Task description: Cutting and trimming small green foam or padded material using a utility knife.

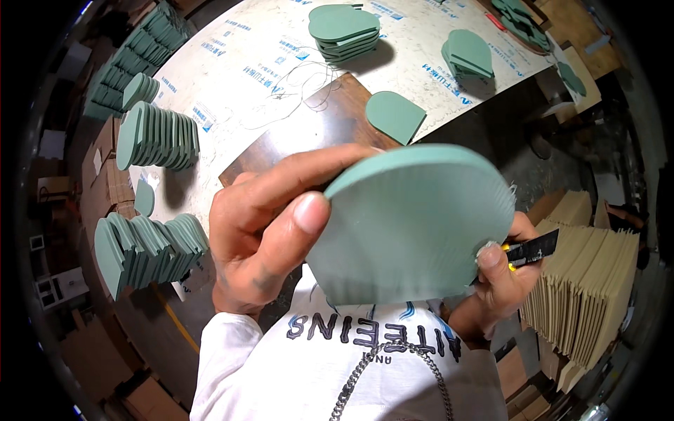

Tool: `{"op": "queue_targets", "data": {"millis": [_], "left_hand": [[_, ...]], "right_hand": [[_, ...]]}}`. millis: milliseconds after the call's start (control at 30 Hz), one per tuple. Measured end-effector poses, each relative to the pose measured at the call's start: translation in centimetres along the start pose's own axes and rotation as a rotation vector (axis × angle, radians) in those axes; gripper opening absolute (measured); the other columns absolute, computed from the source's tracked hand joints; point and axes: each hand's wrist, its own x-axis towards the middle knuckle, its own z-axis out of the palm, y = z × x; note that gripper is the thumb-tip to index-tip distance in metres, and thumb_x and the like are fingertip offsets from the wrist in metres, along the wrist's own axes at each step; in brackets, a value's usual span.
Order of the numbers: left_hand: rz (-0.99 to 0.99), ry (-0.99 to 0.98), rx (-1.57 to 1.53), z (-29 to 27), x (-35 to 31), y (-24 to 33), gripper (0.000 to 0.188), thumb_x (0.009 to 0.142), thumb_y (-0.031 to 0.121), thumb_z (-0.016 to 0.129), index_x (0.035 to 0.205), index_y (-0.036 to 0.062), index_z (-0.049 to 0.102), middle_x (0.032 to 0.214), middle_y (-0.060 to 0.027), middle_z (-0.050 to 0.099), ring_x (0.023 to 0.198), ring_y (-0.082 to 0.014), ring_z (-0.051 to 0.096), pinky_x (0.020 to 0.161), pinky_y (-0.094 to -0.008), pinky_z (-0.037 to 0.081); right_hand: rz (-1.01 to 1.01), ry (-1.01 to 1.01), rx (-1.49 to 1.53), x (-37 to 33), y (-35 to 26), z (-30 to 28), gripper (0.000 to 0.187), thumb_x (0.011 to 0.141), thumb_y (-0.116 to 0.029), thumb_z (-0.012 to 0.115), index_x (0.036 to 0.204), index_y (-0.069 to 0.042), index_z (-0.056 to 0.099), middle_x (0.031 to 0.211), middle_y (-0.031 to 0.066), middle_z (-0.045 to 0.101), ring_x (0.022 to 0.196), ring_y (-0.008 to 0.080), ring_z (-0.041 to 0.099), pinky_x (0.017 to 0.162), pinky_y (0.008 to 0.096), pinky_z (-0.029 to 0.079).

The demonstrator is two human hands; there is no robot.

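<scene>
A green foam piece (414, 228), rounded along its top edge, is held up close in front of my chest. My left hand (260, 235) grips its left edge, thumb on the near face and fingers behind. At the opposite edge, my right hand (505, 284) is closed around a utility knife (531, 250) with a dark blade and yellow parts, the blade pointing right. The thumb of that hand touches the foam's lower right edge, where a small pale scrap shows. Most of the right fingers are hidden behind the piece.
On the white printed table (242, 84) lie a brown board (281, 144), a single green piece (395, 116) and loose thread. Green stacks stand at the back (344, 31), right (468, 54) and left (158, 135). A tall stack of beige sheets (579, 291) stands to my right.
</scene>
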Motion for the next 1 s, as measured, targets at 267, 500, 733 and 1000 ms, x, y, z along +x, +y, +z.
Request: {"op": "queue_targets", "data": {"millis": [267,500,733,1000], "left_hand": [[-0.480,0.097,-0.264,5.3,-1.9,-9.1,0.037,0.110,0.025,0.051,0.126,-0.0061,0.061,0.098,-0.0093,0.072,0.089,-0.0143,0.071,0.078,-0.0272,0.058],[-0.899,0.030,-0.045,5.2,-8.0,-16.2,0.037,0.105,0.028,0.061,0.091,-0.0056,0.071,0.078,-0.0095,0.071,0.070,-0.0157,0.070,0.066,-0.0281,0.056],[-0.736,0.474,0.518,3.5,-14.6,-19.8,0.030,0.100,0.026,0.067,0.096,-0.0032,0.075,0.090,-0.0162,0.073,0.080,-0.0180,0.068,0.072,-0.0347,0.052],[-0.958,0.600,0.338,5.2,-20.0,-19.7,0.049,0.106,0.039,0.057,0.104,-0.0070,0.074,0.088,-0.0155,0.074,0.084,-0.0188,0.069,0.079,-0.0312,0.054]], "right_hand": [[0.148,0.386,0.183,3.7,7.3,-2.7,0.023,0.097,-0.021,0.072,0.084,-0.005,0.060,0.067,-0.0024,0.055,0.050,0.0023,0.040,0.048,0.0186,0.030],[0.378,0.707,0.146,5.9,22.3,-12.5,0.023,0.099,-0.020,0.070,0.084,-0.005,0.061,0.066,-0.0019,0.054,0.050,0.0044,0.041,0.046,0.0218,0.034],[0.519,0.001,-0.272,16.8,35.9,-13.2,0.020,0.096,-0.020,0.073,0.087,-0.002,0.068,0.065,-0.0056,0.051,0.051,0.0039,0.040,0.046,0.0245,0.031],[0.566,-0.204,0.155,21.9,35.5,-3.3,0.014,0.096,-0.019,0.072,0.086,-0.012,0.066,0.066,-0.0065,0.053,0.049,0.0043,0.042,0.046,0.0223,0.033]]}}
